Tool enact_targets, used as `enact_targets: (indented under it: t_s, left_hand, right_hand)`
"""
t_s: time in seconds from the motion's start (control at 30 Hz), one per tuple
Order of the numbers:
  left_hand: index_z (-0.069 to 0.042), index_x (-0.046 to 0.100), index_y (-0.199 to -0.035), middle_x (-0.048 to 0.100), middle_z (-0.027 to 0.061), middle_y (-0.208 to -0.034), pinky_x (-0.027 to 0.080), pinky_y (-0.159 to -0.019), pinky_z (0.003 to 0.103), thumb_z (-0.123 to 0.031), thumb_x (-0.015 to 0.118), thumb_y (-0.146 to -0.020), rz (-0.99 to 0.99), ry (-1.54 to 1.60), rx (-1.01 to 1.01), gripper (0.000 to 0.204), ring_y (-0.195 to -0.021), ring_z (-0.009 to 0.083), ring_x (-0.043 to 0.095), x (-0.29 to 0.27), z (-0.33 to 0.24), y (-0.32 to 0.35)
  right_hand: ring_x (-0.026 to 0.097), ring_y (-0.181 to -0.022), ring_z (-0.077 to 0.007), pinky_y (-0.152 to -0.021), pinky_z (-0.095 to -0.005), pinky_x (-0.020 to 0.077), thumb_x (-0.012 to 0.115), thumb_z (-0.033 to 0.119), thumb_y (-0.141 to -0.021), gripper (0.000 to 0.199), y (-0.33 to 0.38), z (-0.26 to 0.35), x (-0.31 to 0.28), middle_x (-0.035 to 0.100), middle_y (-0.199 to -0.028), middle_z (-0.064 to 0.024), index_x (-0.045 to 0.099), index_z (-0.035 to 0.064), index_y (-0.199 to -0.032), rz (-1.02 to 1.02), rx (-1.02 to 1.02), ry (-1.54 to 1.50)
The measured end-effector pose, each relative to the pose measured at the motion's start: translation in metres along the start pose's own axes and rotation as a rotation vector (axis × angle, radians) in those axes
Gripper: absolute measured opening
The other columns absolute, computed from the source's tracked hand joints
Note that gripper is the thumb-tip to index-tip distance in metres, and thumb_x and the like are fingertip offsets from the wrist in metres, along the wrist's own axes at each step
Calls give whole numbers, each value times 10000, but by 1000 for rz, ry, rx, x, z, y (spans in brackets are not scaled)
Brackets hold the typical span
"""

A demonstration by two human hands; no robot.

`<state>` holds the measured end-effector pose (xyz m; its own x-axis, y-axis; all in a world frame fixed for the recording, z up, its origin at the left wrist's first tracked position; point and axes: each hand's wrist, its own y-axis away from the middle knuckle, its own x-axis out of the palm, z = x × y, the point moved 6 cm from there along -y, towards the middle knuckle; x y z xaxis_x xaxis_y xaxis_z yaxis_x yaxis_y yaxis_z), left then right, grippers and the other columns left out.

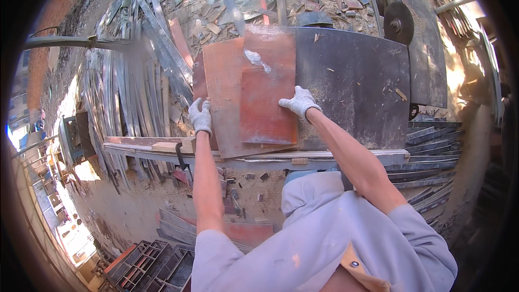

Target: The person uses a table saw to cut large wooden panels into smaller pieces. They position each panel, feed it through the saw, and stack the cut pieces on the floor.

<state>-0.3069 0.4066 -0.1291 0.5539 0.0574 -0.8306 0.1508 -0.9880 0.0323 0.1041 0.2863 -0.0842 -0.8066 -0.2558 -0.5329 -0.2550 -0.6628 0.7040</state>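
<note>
Left hand and right hand, in pale knit gloves, are apart, flanking the red board: the left beside the orange panel, the right with its thumb over the board's right edge; whether either grips, I cannot tell. Rectangular, scuffed and white-smeared, the board overlaps that panel on the worktop, whose dark, dusty surface spreads to its right. Left of the board lie long grey strips; beyond it, broken scraps and a round disc.
</note>
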Motion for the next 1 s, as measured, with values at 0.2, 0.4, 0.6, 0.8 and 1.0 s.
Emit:
enact_targets:
  t_s: [0.2, 0.4, 0.6, 0.8, 1.0]
  left_hand:
    - [-21, 640, -1409, 621, 308, -1415, 427, -1149, 548, -807, 312, -1001, 235, -248, -494, 945, -1354, 477, 561, 1, 66, -15]
    - [93, 685, -1289, 633, 352, -1363, 440, -1106, 553, -770, 222, -1042, 327, -229, -575, 1009, -1347, 500, 559, -11, 107, -21]
    - [130, 697, -1211, 721, 334, -1183, 481, -977, 549, -740, 287, -1065, 391, -12, -529, 973, -1163, 471, 658, -50, 38, -32]
    - [149, 725, -1103, 732, 153, -940, 488, -786, 468, -759, 468, -1022, 217, 15, -462, 947, -832, 258, 599, -86, -22, 2]
    - [106, 653, -1328, 731, 178, -1223, 476, -979, 410, -714, 439, -1055, 198, 335, -368, 890, -1096, 278, 616, -52, -86, 88]
  right_hand:
    - [621, -1303, -422, -1055, -481, 520, 835, 597, -803, 915, 6, -2, 1, 625, -1397, -311, 569, -59, -1382, 23, 82, -150]
    - [612, -1312, -406, -1079, -477, 503, 859, 655, -749, 1040, 5, 13, 23, 614, -1414, -302, 543, -84, -1409, 64, 59, -262]
    - [586, -1340, -382, -1119, -451, 480, 908, 592, -732, 1087, -12, -9, 38, 603, -1428, -266, 471, -76, -1470, 22, 3, -307]
    - [593, -1334, -327, -1126, -421, 484, 954, 520, -727, 1129, 13, -1, 28, 595, -1446, -225, 401, -48, -1531, 19, -79, -789]
    - [685, -1173, -222, -1036, -366, 540, 996, 269, -646, 850, 117, -29, -90, 739, -1243, -124, 635, -4, -1365, -12, -370, -962]
